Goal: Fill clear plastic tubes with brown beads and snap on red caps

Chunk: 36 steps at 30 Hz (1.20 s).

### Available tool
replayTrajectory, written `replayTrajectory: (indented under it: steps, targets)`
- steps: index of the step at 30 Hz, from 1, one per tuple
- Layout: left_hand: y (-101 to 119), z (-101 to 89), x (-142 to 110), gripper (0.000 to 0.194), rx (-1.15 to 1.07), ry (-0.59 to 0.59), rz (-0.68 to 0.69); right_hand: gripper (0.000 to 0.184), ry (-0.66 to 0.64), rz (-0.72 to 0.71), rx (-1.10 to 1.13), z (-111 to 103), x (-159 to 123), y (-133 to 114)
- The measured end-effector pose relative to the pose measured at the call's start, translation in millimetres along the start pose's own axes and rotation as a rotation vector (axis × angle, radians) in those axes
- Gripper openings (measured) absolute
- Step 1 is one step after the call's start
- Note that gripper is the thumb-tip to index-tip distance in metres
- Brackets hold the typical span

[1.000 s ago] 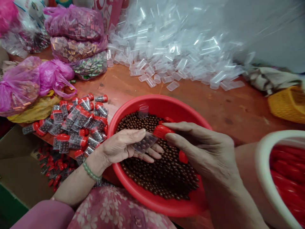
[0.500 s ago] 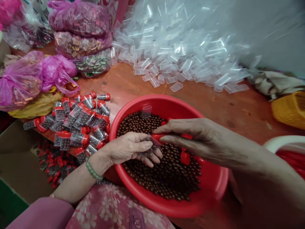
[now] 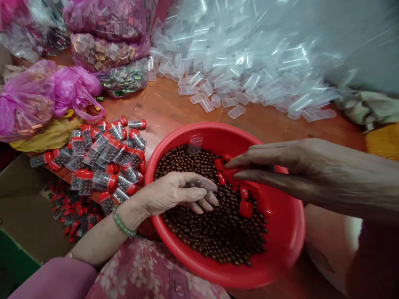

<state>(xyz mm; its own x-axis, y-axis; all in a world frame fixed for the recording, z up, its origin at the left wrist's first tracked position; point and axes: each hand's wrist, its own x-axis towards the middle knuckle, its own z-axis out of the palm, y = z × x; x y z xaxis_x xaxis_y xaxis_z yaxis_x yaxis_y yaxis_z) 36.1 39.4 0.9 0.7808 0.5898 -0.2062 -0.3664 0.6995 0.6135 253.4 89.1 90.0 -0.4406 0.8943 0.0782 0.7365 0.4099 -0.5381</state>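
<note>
Over the red basin (image 3: pixel 174 139), my left hand (image 3: pixel 174 193) is curled around a small clear plastic container (image 3: pixel 204 182). Its contents are mostly hidden by my fingers. To the right, my right hand (image 3: pixel 280 170) pinches a red cap (image 3: pixel 232 175) between thumb and fingers, apart from the container. Dark brown beads (image 3: pixel 215 232) fill much of the basin. Several loose red caps (image 3: pixel 246 208) lie on them, and an open clear container (image 3: pixel 195 145) stands near the far rim.
Bead-filled containers with red caps (image 3: pixel 102 151) are heaped left of the basin, with more in a cardboard box (image 3: pixel 21 203) below. Clear containers (image 3: pixel 237 83) form a large pile behind. Pink plastic bags (image 3: pixel 107 25) stand back left, a yellow basket (image 3: pixel 383 141) at right.
My right hand has moved right, away from the left hand, with the red cap. My left hand has stayed nearly in place around the container. The view has shifted slightly.
</note>
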Motion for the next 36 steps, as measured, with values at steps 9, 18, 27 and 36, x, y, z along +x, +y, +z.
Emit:
replayTrajectory:
  steps: [9,18,27,36]
  targets:
    - [13,19.6,-12,0.025,0.412,0.039,0.084,0.017,0.338,0.149,0.320,48,-58,2]
    - [13,25.6,-4,0.029,0.559,0.089,0.103,0.029,0.730,0.201,0.297,71,-77,-26]
    - [13,30.9,-3,0.027,0.576,0.120,0.105,0.038,0.682,0.024,0.373,76,-72,-37]
    - [10,24.7,-1,0.022,0.432,0.065,0.047,0.040,0.596,0.016,0.346,83,-63,-34]
